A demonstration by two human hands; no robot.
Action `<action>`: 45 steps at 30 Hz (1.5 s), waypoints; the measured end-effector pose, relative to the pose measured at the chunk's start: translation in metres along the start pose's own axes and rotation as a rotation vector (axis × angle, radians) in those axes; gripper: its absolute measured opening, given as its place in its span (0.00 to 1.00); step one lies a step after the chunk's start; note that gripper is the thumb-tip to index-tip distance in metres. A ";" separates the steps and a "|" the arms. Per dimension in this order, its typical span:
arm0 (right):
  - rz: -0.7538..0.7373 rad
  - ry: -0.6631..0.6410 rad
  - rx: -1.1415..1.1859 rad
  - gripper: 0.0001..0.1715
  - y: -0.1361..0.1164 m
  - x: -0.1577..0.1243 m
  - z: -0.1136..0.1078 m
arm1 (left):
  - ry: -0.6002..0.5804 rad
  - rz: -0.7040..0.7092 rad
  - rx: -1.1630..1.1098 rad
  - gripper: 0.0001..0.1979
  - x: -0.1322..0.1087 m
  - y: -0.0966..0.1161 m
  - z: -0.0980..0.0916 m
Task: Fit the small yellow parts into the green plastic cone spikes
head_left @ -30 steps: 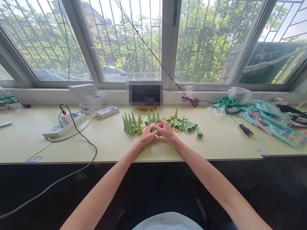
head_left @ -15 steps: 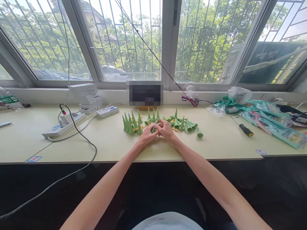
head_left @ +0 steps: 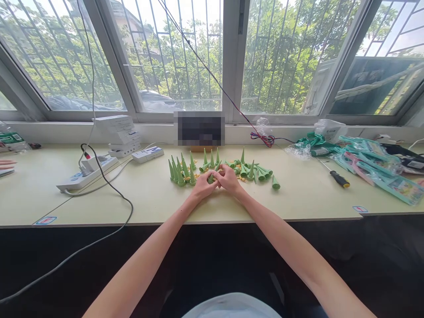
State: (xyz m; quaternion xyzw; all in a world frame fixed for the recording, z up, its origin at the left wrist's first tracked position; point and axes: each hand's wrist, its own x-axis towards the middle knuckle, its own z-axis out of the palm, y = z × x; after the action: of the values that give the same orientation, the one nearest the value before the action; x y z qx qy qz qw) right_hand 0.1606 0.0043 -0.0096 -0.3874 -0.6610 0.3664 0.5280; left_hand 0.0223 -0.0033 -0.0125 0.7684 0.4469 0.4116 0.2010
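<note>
My left hand (head_left: 204, 185) and my right hand (head_left: 227, 177) meet over the table, both closed around one green cone (head_left: 211, 179) whose tip points up between them. The fingers hide part of it. Left of my hands, several green cones (head_left: 180, 176) stand upright in a cluster. Behind them a few more cones (head_left: 212, 158) are upright. To the right lies a pile of green cones (head_left: 261, 174), mostly on their sides, with small yellow pieces (head_left: 243, 179) among them. A single cone (head_left: 275, 183) sits at the pile's right end.
A power strip (head_left: 88, 173) with cables, stacked white boxes (head_left: 121, 134) and a flat box (head_left: 147, 154) are on the left. On the right are a screwdriver (head_left: 339, 179) and teal packages (head_left: 374, 163). Another person's fingers (head_left: 6, 164) show at the far left edge.
Another person's fingers have come into view at the far left edge. My hands stay together on the cone, almost unmoved.
</note>
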 end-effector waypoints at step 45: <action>0.029 -0.030 0.047 0.15 -0.004 -0.002 0.000 | -0.022 -0.006 -0.027 0.12 -0.001 0.002 0.000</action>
State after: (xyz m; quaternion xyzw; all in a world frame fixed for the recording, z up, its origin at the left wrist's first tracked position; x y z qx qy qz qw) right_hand 0.1606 0.0008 -0.0064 -0.3790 -0.6542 0.3953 0.5216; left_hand 0.0234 -0.0051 -0.0116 0.7688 0.4412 0.4086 0.2175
